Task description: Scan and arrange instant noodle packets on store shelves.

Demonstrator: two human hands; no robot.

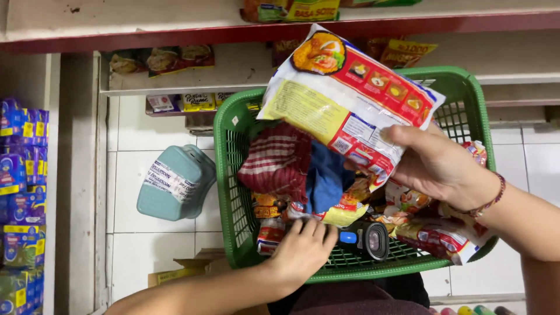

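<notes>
Right hand [437,166]: thumb on top, fingers beneath, clamped on the lower edge of a white-and-red instant noodle packet [344,96], held tilted above the green plastic basket [233,169] with its printed back facing up. Left hand [303,248]: curled over the grip of a black handheld barcode scanner [364,238], which points right across the basket's near rim.

Judgement: the scan goes best with the packet's code patch flat and turned toward the scanner's window, with no crease across it.

The basket holds more noodle packets [443,236], a red striped cloth [277,160] and a blue cloth [326,178]; these crowd the space under the packet. A pale teal container [175,184] lies on the tiled floor at left. Stocked shelves stand beyond and at far left.
</notes>
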